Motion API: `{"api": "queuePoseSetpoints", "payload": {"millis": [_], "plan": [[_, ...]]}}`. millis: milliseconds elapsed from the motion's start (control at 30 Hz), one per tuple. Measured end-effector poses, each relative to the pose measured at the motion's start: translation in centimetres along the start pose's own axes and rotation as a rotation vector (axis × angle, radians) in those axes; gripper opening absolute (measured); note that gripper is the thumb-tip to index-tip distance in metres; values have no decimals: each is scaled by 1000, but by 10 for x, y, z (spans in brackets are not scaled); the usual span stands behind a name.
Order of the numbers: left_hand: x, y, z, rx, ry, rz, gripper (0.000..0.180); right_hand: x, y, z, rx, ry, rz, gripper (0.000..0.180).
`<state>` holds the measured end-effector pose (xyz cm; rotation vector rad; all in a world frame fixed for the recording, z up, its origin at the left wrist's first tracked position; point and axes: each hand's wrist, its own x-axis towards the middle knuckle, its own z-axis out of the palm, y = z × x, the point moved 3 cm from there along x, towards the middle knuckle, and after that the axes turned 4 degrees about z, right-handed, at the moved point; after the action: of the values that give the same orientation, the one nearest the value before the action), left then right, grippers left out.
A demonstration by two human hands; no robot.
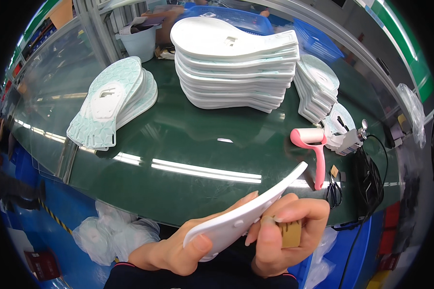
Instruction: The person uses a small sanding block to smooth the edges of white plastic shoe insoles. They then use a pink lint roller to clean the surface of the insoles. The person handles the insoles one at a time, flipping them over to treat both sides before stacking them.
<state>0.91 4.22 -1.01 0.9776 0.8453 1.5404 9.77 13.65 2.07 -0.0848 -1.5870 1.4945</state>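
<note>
A white panel [246, 212] is gripped edge-on by the left hand [178, 248], a tan block [290, 233], possibly tape, is clasped by the right hand [287, 231]; slippage is risked.

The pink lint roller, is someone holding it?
No, the pink lint roller lies alone on the green table, apart from both hands.

Your right hand [284, 231] covers most of the small brown piece [291, 234] (only one corner shows). Your left hand [178, 248] hides the white panel's [246, 212] lower end. Both forearms are cut off by the lower edge.
</note>
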Motion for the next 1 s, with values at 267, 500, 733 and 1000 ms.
{"api": "queuePoseSetpoints", "payload": {"millis": [267,500,733,1000], "plan": [[1,0,5,-93,6,55,78,-2,1,2,-28,29,41,32],[-1,-2,3,-130,-11,79,78,1,2,2,21,18,17,33],[2,2,1,-145,-55,34,80,-2,2,1,-76,32,111,33],[-3,7,10,-302,-99,105,74,1,-8,1,-131,40,27,32]]}}
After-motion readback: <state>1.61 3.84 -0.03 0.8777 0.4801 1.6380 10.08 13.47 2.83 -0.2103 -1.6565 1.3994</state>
